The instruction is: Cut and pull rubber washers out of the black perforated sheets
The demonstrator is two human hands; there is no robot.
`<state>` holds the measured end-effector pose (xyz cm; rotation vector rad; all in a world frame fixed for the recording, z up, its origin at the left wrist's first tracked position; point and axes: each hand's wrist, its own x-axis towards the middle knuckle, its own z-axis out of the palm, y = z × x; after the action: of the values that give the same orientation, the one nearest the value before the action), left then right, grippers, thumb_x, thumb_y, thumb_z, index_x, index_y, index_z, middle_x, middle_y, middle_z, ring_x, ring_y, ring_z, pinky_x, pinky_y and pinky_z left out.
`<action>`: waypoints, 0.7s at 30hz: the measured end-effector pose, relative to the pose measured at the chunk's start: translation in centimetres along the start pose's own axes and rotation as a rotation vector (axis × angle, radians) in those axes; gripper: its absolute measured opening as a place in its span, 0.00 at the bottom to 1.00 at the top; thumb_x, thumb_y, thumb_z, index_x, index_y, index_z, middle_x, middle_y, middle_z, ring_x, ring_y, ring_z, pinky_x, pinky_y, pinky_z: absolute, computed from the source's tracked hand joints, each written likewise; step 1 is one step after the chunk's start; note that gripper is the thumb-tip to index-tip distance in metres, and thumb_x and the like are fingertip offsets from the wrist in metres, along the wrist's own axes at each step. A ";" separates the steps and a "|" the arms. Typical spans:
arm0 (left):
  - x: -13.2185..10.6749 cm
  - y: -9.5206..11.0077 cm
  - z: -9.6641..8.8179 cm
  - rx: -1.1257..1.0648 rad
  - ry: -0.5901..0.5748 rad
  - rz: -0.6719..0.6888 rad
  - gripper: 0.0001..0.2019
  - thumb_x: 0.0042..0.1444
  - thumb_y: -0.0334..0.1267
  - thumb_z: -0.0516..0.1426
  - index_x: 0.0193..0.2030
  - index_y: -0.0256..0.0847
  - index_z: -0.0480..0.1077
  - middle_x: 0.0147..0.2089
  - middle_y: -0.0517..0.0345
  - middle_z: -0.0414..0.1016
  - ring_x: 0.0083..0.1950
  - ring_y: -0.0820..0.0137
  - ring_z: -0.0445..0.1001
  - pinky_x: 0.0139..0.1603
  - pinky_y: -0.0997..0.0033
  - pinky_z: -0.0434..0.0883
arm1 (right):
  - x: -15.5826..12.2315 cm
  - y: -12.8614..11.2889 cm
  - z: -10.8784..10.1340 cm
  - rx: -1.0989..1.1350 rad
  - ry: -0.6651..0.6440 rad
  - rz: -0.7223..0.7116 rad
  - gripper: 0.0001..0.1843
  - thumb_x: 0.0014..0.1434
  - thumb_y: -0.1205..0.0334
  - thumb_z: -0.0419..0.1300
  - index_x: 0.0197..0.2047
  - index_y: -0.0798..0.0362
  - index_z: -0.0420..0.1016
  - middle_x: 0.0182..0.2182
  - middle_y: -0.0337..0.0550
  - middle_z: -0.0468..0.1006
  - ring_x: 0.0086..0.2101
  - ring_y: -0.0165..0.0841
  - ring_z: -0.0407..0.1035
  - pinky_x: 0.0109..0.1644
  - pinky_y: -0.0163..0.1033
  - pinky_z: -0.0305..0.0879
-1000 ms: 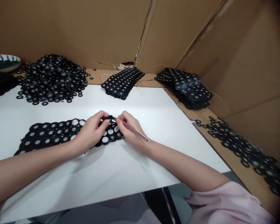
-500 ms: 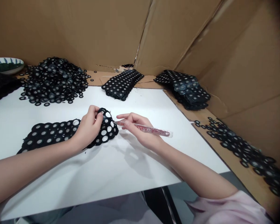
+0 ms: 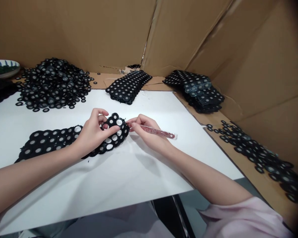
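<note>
A black perforated sheet (image 3: 47, 142) with round holes and grey discs lies on the white table (image 3: 144, 172). My left hand (image 3: 93, 134) grips the sheet's right end and lifts it off the table, thumb pressed on top. My right hand (image 3: 147, 134) pinches a clear pen-like tool (image 3: 159, 132) with red lettering. Its tip touches the raised edge of the sheet.
A big heap of loose black rings (image 3: 52, 84) sits at the back left beside a patterned bowl (image 3: 2, 66). Two stacks of perforated sheets (image 3: 127, 86) (image 3: 198, 91) lie at the back. More rings (image 3: 258, 155) are scattered along the right. Cardboard walls (image 3: 213, 39) enclose the table.
My left hand has lifted and curled the sheet's right end. My right hand drew back from the sheet, turned the tool flatter, then brought its tip back to the sheet's edge.
</note>
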<state>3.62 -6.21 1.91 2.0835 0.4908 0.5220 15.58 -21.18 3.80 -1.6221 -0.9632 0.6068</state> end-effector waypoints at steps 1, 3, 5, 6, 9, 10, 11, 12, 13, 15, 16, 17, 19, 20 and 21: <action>0.1 -0.1 0.0 0.027 -0.028 -0.003 0.24 0.46 0.47 0.58 0.48 0.44 0.55 0.28 0.66 0.62 0.30 0.73 0.66 0.33 0.74 0.62 | 0.0 -0.1 0.0 0.011 0.003 0.020 0.13 0.56 0.59 0.53 0.24 0.54 0.58 0.41 0.44 0.73 0.42 0.33 0.67 0.45 0.41 0.63; 0.2 -0.2 -0.1 0.100 -0.067 -0.007 0.26 0.48 0.46 0.56 0.53 0.44 0.55 0.29 0.65 0.63 0.31 0.72 0.66 0.34 0.73 0.63 | 0.0 -0.3 0.0 0.050 0.022 0.067 0.13 0.55 0.59 0.54 0.23 0.54 0.58 0.43 0.45 0.72 0.42 0.32 0.68 0.43 0.39 0.64; 0.3 -0.2 -0.1 0.176 -0.086 -0.026 0.26 0.50 0.46 0.54 0.55 0.43 0.55 0.31 0.63 0.65 0.33 0.72 0.67 0.36 0.72 0.63 | -0.1 -0.5 -0.1 0.083 0.021 0.114 0.13 0.55 0.59 0.54 0.22 0.55 0.59 0.42 0.45 0.72 0.40 0.32 0.68 0.41 0.37 0.64; 0.3 -0.1 -0.1 0.212 -0.084 -0.033 0.25 0.51 0.46 0.54 0.55 0.43 0.57 0.33 0.61 0.67 0.33 0.71 0.67 0.36 0.71 0.63 | -0.1 -0.4 -0.1 0.082 0.002 0.143 0.13 0.54 0.59 0.55 0.22 0.55 0.59 0.40 0.45 0.72 0.39 0.32 0.69 0.40 0.37 0.64; 0.4 0.3 -0.2 0.292 -0.089 -0.030 0.17 0.51 0.50 0.53 0.40 0.41 0.68 0.32 0.59 0.68 0.33 0.69 0.66 0.34 0.70 0.61 | 0.1 -0.2 -0.4 0.023 -0.070 0.228 0.13 0.53 0.60 0.56 0.21 0.54 0.60 0.29 0.42 0.72 0.36 0.33 0.69 0.33 0.34 0.62; 0.5 0.4 -0.3 0.295 -0.085 -0.028 0.15 0.50 0.51 0.52 0.32 0.40 0.68 0.30 0.60 0.68 0.31 0.69 0.66 0.33 0.71 0.60 | 0.1 -0.1 -0.4 0.014 -0.074 0.241 0.13 0.53 0.60 0.56 0.21 0.54 0.59 0.26 0.41 0.71 0.35 0.33 0.69 0.31 0.33 0.61; 0.5 0.5 -0.4 0.281 -0.077 -0.029 0.16 0.50 0.51 0.52 0.26 0.40 0.66 0.27 0.60 0.67 0.30 0.70 0.65 0.32 0.71 0.59 | 0.2 -0.1 -0.4 0.027 -0.068 0.241 0.13 0.52 0.60 0.57 0.21 0.54 0.59 0.25 0.40 0.70 0.34 0.33 0.69 0.31 0.33 0.61; 0.5 0.6 -0.5 0.249 -0.059 -0.032 0.17 0.50 0.51 0.52 0.22 0.39 0.64 0.26 0.61 0.66 0.29 0.71 0.64 0.31 0.71 0.59 | 0.2 -0.2 -0.4 0.058 -0.059 0.228 0.14 0.52 0.60 0.57 0.20 0.54 0.58 0.24 0.39 0.69 0.34 0.33 0.69 0.31 0.32 0.60; 0.4 0.7 -0.6 0.205 -0.026 -0.034 0.17 0.51 0.50 0.53 0.21 0.39 0.62 0.25 0.62 0.65 0.29 0.72 0.63 0.31 0.72 0.58 | 0.2 -0.2 -0.4 0.099 -0.053 0.203 0.14 0.52 0.60 0.57 0.21 0.54 0.58 0.24 0.39 0.69 0.34 0.32 0.69 0.31 0.32 0.61; 0.4 0.8 -0.8 0.111 0.057 -0.013 0.14 0.51 0.46 0.53 0.22 0.40 0.62 0.25 0.62 0.64 0.30 0.72 0.62 0.32 0.73 0.59 | 0.2 -0.3 -0.3 0.190 -0.054 0.145 0.14 0.52 0.60 0.58 0.21 0.54 0.58 0.26 0.38 0.69 0.34 0.30 0.68 0.34 0.33 0.61; 0.3 0.8 -0.8 0.071 0.094 0.003 0.12 0.51 0.44 0.53 0.23 0.40 0.62 0.26 0.62 0.64 0.31 0.72 0.62 0.33 0.73 0.59 | 0.1 -0.3 -0.3 0.235 -0.056 0.118 0.14 0.52 0.60 0.58 0.21 0.54 0.58 0.27 0.38 0.69 0.34 0.29 0.68 0.36 0.34 0.62; 0.3 0.8 -0.9 0.036 0.124 0.017 0.10 0.52 0.42 0.52 0.24 0.40 0.63 0.27 0.62 0.64 0.32 0.72 0.63 0.34 0.73 0.60 | 0.1 -0.3 -0.2 0.279 -0.058 0.096 0.14 0.53 0.60 0.58 0.22 0.54 0.58 0.28 0.39 0.69 0.35 0.29 0.67 0.37 0.34 0.62; 0.3 0.7 -1.0 -0.037 0.146 0.028 0.06 0.51 0.38 0.52 0.27 0.40 0.66 0.31 0.61 0.67 0.35 0.71 0.64 0.37 0.73 0.61 | -0.1 -0.1 -0.1 0.355 -0.057 0.077 0.14 0.53 0.59 0.58 0.22 0.54 0.58 0.30 0.39 0.69 0.36 0.29 0.67 0.39 0.36 0.62; 0.3 0.6 -1.0 -0.085 0.134 0.021 0.05 0.50 0.37 0.52 0.29 0.41 0.67 0.32 0.61 0.69 0.37 0.71 0.65 0.38 0.73 0.61 | -0.2 0.0 0.0 0.375 -0.056 0.077 0.14 0.53 0.59 0.58 0.22 0.54 0.59 0.31 0.39 0.69 0.36 0.29 0.67 0.40 0.37 0.63; 0.4 0.5 -1.0 -0.140 0.109 0.003 0.05 0.49 0.35 0.52 0.31 0.41 0.68 0.33 0.62 0.70 0.38 0.71 0.66 0.39 0.74 0.62 | -0.2 0.1 0.0 0.381 -0.053 0.078 0.14 0.53 0.59 0.58 0.22 0.54 0.59 0.32 0.39 0.69 0.36 0.29 0.67 0.41 0.38 0.63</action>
<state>3.51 -5.60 2.88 1.9295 0.4990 0.6555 15.46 -21.33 3.69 -1.3127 -0.7699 0.8361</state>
